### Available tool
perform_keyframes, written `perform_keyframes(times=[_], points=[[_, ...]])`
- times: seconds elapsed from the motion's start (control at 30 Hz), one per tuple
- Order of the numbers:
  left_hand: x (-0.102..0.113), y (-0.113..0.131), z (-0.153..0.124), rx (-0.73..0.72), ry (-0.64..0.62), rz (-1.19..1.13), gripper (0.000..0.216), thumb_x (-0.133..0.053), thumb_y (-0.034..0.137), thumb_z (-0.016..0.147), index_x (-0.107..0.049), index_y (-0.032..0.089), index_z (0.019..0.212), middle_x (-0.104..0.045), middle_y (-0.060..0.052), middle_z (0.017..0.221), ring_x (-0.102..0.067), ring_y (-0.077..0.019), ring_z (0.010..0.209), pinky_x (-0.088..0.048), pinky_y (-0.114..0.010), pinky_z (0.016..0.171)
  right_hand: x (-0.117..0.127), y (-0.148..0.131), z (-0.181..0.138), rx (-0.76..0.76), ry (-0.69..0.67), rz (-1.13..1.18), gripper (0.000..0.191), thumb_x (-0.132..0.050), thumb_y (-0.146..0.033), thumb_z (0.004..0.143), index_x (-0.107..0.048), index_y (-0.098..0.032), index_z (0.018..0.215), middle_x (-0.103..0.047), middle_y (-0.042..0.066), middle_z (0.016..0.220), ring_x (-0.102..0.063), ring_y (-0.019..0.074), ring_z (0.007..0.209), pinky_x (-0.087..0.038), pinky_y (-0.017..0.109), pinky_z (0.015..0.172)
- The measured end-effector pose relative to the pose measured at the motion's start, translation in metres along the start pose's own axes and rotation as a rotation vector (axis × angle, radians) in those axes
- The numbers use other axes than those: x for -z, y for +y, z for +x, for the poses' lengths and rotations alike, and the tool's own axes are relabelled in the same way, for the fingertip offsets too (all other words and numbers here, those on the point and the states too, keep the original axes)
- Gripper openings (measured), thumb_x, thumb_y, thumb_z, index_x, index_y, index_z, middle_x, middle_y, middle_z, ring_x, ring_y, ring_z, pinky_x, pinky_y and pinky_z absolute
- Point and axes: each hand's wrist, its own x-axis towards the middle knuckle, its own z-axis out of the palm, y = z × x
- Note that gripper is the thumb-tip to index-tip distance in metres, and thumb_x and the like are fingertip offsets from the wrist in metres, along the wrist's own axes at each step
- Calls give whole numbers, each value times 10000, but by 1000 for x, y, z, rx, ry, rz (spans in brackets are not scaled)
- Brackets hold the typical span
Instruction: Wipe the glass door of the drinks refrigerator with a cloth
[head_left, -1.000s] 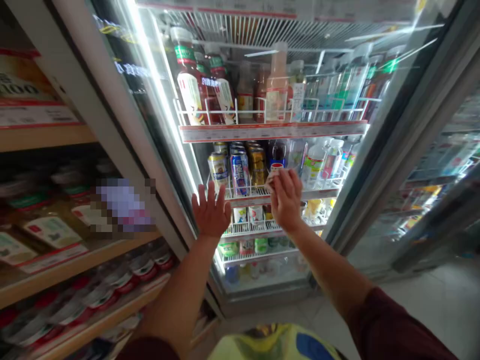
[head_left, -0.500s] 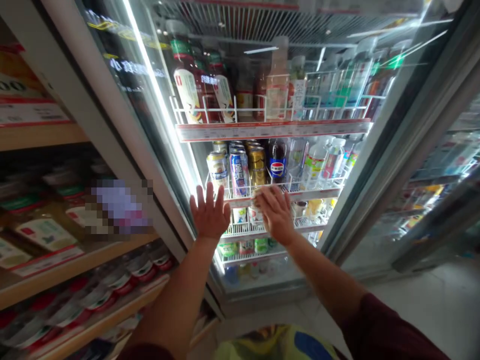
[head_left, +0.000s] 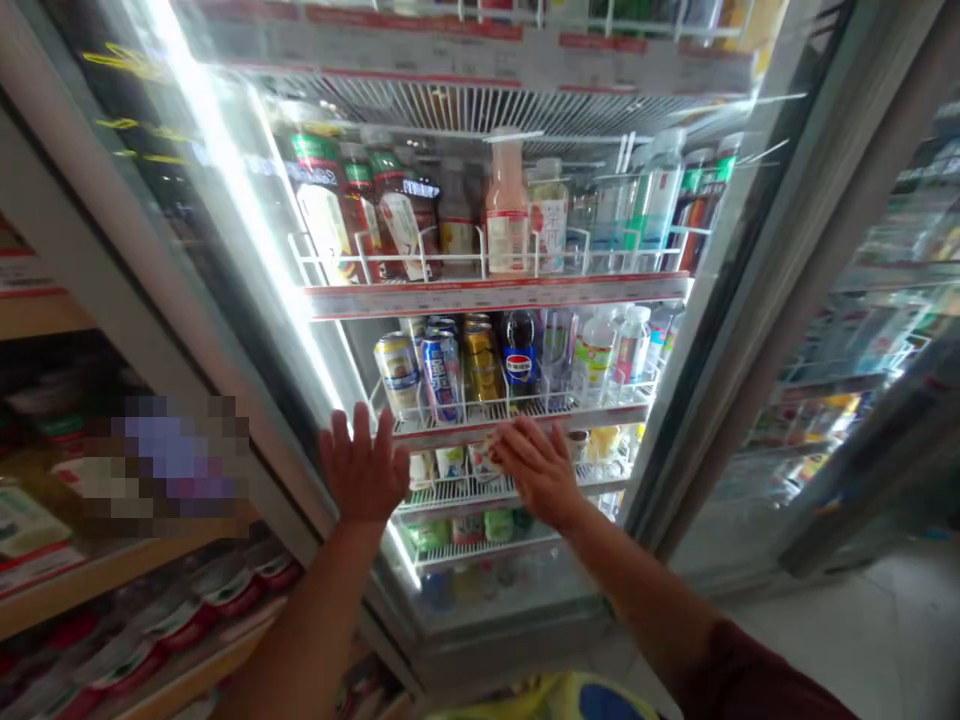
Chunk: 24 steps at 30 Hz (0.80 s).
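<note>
Both arms reach out to a tall glass-fronted drinks fridge. My left hand (head_left: 364,465) is raised with its fingers spread, near the bright left edge of the glass, and holds nothing. My right hand (head_left: 536,470) is bent over a small pale, crumpled cloth (head_left: 495,447), of which only a bit shows past the fingertips; it is before the middle of the glass. Behind the glass stand a blue can (head_left: 441,375), a gold can (head_left: 482,360) and a dark cola bottle (head_left: 520,350). Whether either palm touches the glass I cannot tell.
Wire shelves with a white price rail (head_left: 495,298) hold bottles, among them a pink bottle (head_left: 508,215). Wooden shelves (head_left: 172,550) with packed goods stand close on the left. The fridge's metal frame (head_left: 757,280) runs down the right, above a tiled floor (head_left: 847,620).
The view has shifted, so the fridge sits lower and further left. My left hand has moved left and down in the picture; my right hand is slightly lower, still holding the cloth.
</note>
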Motion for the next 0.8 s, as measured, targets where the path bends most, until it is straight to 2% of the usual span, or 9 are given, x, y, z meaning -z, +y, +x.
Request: perform_keyframes(times=[0.07,0.17,0.23,0.33,0.47,0.6,0.67,0.73,0.8], points=[[-1,-1,-1,5,7,23,600,-468,578,1042,-552,270,1550,-435,-139,1713,-136,-359,1701,-67,-678,1353,7,20,-2,-60,60,-7,495,-586,-204,1046,-606,-324,1525,-701,12,1522,-438,193,1603,-90,464,1410],[-2,-2,0,-29,36,69,609,-451,565,1051,-530,254,1568,-433,-154,1710,-151,-354,1699,-92,-666,1354,21,61,-3,-237,264,-51,596,-571,-188,1044,-493,-294,1626,-600,82,1628,-404,246,1627,-218,544,1373],[-2,-1,1,-53,59,86,618,-443,566,1055,-525,242,1575,-435,-166,1706,-158,-359,1697,-102,-672,1351,25,76,-7,-291,332,-69,617,-557,-191,1051,-450,-272,1654,-538,123,1674,-373,283,1643,-289,589,1338],[1,1,5,-21,35,86,634,-422,590,1053,-544,237,1566,-449,-177,1691,-171,-363,1695,-111,-666,1354,26,71,-24,-212,234,-40,552,-589,-190,1047,-536,-251,1593,-617,133,1602,-382,281,1640,-301,556,1342],[9,12,7,40,-13,103,660,-410,593,1053,-526,225,1588,-430,-196,1700,-158,-363,1699,-119,-661,1358,35,74,-41,-37,54,8,479,-661,-183,1029,-641,-306,1491,-754,63,1441,-531,229,1544,-185,497,1392],[9,35,-3,42,34,117,655,-419,517,1072,-438,197,1644,-298,-212,1769,-111,-355,1708,-121,-672,1358,53,121,-38,-237,286,-69,589,-637,-192,1047,-519,-276,1618,-629,138,1592,-458,307,1594,-330,592,1325],[4,49,-10,46,14,97,653,-435,502,1072,-426,198,1650,-261,-204,1786,-83,-353,1711,-119,-673,1360,56,133,-38,-305,371,-90,646,-612,-187,1055,-435,-244,1674,-531,180,1671,-379,336,1636,-401,610,1283],[-2,61,-15,53,-21,76,638,-438,496,1076,-437,207,1645,-264,-189,1790,-66,-356,1712,-112,-679,1362,54,125,-43,-281,323,-76,649,-596,-181,1057,-415,-209,1680,-509,202,1682,-331,339,1659,-415,606,1279],[-6,67,-17,66,-39,65,624,-435,490,1080,-457,204,1634,-286,-191,1782,-65,-361,1711,-93,-683,1363,51,106,-52,-165,162,-37,586,-588,-165,1057,-487,-212,1633,-588,173,1625,-353,306,1653,-363,576,1320]])
